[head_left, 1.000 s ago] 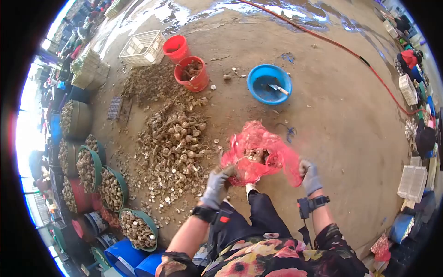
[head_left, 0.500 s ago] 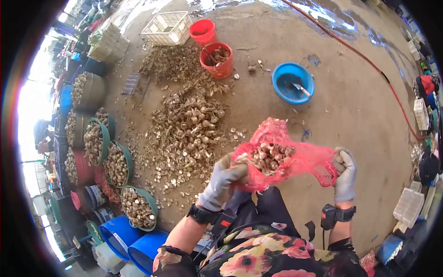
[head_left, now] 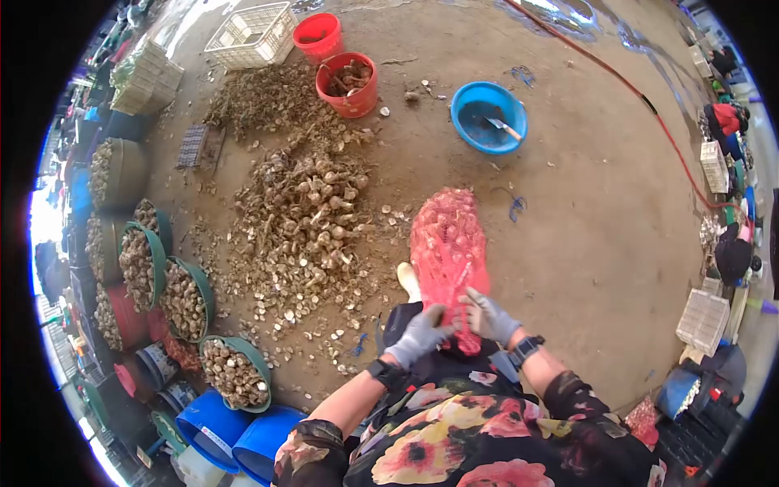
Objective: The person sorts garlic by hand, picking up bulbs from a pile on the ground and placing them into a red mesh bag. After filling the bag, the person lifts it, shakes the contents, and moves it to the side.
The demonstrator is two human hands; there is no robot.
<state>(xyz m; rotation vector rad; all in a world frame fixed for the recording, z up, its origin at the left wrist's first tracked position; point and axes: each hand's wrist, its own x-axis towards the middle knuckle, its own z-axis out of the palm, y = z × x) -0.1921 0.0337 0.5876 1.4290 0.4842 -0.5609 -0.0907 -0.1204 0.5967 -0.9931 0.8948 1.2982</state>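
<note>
A red mesh bag [head_left: 449,231] full of garlic bulbs stands in front of my legs, its gathered neck toward me. My left hand [head_left: 420,334], in a grey glove, is closed on the left side of the neck. Opposite it, my right hand [head_left: 492,316], gloved too, pinches the neck with bent fingers. The bag's loose end bunches below both hands. Whether a tie lies between the fingers is too small to tell. Left of the bag spreads a heap of garlic [head_left: 312,199] with dry stalks and cut pieces.
A blue basin [head_left: 462,134] holding a knife [head_left: 505,128] sits ahead. Red buckets [head_left: 355,103] and a white crate [head_left: 230,57] stand far left. Garlic-filled tubs [head_left: 258,365] and blue barrels [head_left: 203,418] line the left. A red hose [head_left: 604,61] crosses the floor at right.
The bag's stretched mouth has been gathered into a narrow neck, and the bag now stands upright, lower down. My hands, wide apart before, have come together at the neck.
</note>
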